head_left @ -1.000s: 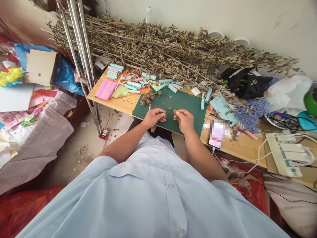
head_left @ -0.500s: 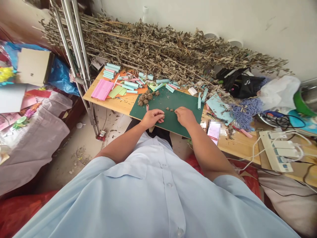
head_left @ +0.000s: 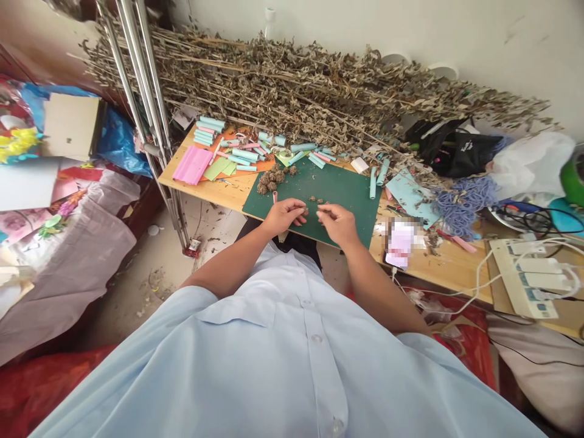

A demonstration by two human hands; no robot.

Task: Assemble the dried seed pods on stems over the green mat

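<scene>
My left hand (head_left: pixel 286 216) is over the front of a green cutting mat (head_left: pixel 353 182), its thumb and forefinger pinched on a small brownish bit too small to name. My right hand (head_left: pixel 338 224) faces it across a narrow gap, fingers curled and tips together; whether they hold anything is hidden. Just beyond the fingertips lie a few small brown crumbs (head_left: pixel 316 199). Behind my left hand stands a small pink paper roll (head_left: pixel 275 197), with a heap of round brown clumps (head_left: pixel 271 179) beyond it on the mat.
Dried leafy stalks (head_left: pixel 292 91) lie piled along the wall. Blue paper rolls (head_left: pixel 244 155) and pink paper (head_left: pixel 192 165) are at the left. At the right are blue-purple yarn (head_left: pixel 465 207), a phone (head_left: pixel 399 243) and a power strip (head_left: pixel 524 277). A metal stand (head_left: pixel 146 91) rises at the left.
My right hand has moved left, nearer to my left hand, which keeps its pinch. The whole view has shifted slightly to the left.
</scene>
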